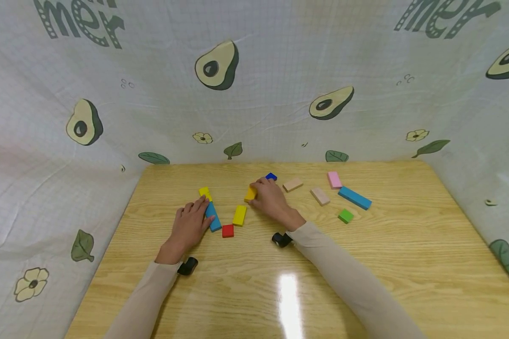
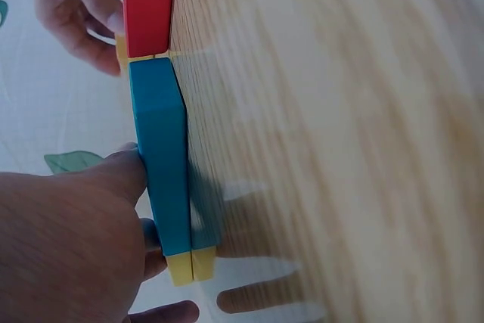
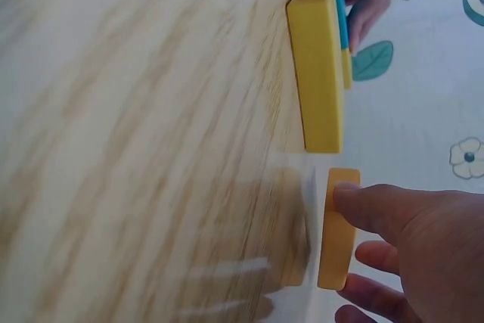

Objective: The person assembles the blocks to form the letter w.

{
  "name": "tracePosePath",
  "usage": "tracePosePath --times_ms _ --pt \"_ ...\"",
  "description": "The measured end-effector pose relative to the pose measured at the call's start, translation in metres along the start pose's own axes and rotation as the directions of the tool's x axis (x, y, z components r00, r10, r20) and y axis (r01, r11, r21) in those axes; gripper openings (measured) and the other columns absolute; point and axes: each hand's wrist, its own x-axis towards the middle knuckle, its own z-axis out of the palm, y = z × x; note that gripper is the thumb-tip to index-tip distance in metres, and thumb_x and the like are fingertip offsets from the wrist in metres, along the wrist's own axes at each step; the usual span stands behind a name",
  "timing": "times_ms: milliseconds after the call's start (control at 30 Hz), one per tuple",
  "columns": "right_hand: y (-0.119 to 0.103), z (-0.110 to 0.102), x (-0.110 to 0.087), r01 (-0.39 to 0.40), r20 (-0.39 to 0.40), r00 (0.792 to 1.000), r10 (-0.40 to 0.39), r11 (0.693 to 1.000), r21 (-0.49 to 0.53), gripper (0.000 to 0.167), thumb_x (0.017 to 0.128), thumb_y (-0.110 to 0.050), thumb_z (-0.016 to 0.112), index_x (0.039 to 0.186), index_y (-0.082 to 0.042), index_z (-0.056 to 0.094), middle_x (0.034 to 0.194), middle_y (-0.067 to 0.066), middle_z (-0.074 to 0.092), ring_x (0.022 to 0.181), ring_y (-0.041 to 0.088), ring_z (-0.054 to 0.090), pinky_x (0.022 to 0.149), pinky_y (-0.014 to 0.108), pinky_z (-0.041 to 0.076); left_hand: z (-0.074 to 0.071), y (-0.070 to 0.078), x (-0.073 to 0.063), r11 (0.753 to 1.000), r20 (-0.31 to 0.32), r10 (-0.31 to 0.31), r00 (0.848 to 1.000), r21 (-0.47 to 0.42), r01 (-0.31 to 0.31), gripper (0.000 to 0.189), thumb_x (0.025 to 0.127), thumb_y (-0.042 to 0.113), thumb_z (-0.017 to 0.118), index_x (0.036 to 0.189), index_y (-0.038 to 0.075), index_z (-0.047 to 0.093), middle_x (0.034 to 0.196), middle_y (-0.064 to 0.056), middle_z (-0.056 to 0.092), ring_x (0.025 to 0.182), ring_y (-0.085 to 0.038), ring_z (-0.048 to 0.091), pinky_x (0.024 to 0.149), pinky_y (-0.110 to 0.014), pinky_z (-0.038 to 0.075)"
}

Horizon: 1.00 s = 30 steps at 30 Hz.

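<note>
My right hand (image 1: 269, 197) pinches an orange-yellow block (image 3: 338, 240) between thumb and fingers. In the right wrist view the block stands slightly off the wood, over its reflection. My left hand (image 1: 189, 223) lies over the left side of a long blue block (image 1: 212, 217), its thumb touching that block and its fingertips near a yellow block (image 1: 205, 191). These two blocks lie end to end. Beside the near end of the blue one sits a red square block (image 1: 227, 230). A second yellow block (image 1: 239, 215) lies between my hands.
Behind my right hand is a dark blue block (image 1: 271, 176). Farther right lie two plain wooden blocks (image 1: 293, 184), a pink block (image 1: 334, 180), another long blue block (image 1: 355, 197) and a green block (image 1: 345, 216). A patterned cloth (image 1: 271, 127) hangs around the wooden table (image 1: 237, 292).
</note>
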Motion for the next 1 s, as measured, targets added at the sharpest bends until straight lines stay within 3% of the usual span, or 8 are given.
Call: tracePosePath --times_ms 467,1000 --pt "-0.008 0.008 0.002 0.019 0.003 1.0 -0.019 1.0 0.008 0.052 0.095 -0.025 0.083 0.138 0.001 0.068 0.133 0.018 0.065 0.119 0.035 0.057 0.103 0.044 0.048 0.003 0.0 -0.002 1.0 -0.012 0.0 1.0 0.0 0.0 0.059 0.11 0.03 0.059 0.158 -0.003 0.046 0.164 -0.023 0.04 0.14 -0.047 0.044 0.112 -0.065 0.035" --pt "-0.012 0.009 0.002 0.05 0.034 0.998 -0.048 0.997 -0.052 0.047 0.099 -0.026 0.079 0.139 -0.002 0.069 0.138 0.018 0.064 0.126 0.036 0.057 0.11 0.044 0.046 0.005 -0.002 -0.001 1.0 -0.018 0.006 1.0 0.007 -0.006 0.059 0.11 0.031 0.059 0.158 -0.002 0.046 0.165 -0.022 0.04 0.14 -0.046 0.044 0.112 -0.065 0.035"
